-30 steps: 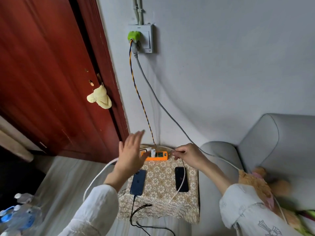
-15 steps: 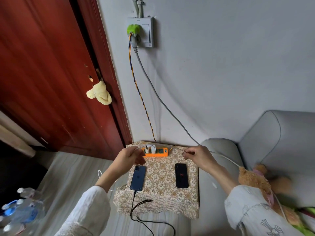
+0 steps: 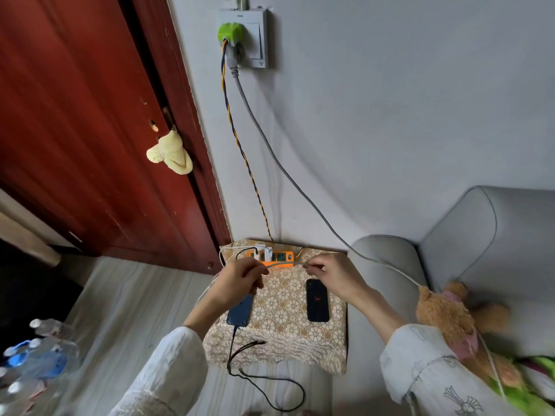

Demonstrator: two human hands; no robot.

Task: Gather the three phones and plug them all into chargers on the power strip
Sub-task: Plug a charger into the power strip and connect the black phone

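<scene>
Change: both hands now sit nearer together than half a second ago, in front of the orange power strip (image 3: 270, 259).
Left hand (image 3: 237, 283): fingers curled, pinching a white cable (image 3: 271, 265).
Right hand (image 3: 333, 274): pinching the same cable.
Phones: blue phone (image 3: 240, 312) partly under the left hand, black cable (image 3: 232, 340) plugged in; black phone (image 3: 317, 300) beside the right hand.
Surface: floral cloth (image 3: 282, 322), between red door (image 3: 75, 130) and grey sofa (image 3: 390, 265).
Writing: none readable.

The door (image 3: 75, 130) looks like dark red varnished wood, slightly glossy; a patterned lace-like cloth (image 3: 282, 313) covers the small table; the power strip (image 3: 270, 258) is orange plastic; both phones, blue (image 3: 240, 313) and black (image 3: 317, 301), have smooth glossy backs; the sofa (image 3: 480, 235) is matt grey upholstery.
</scene>
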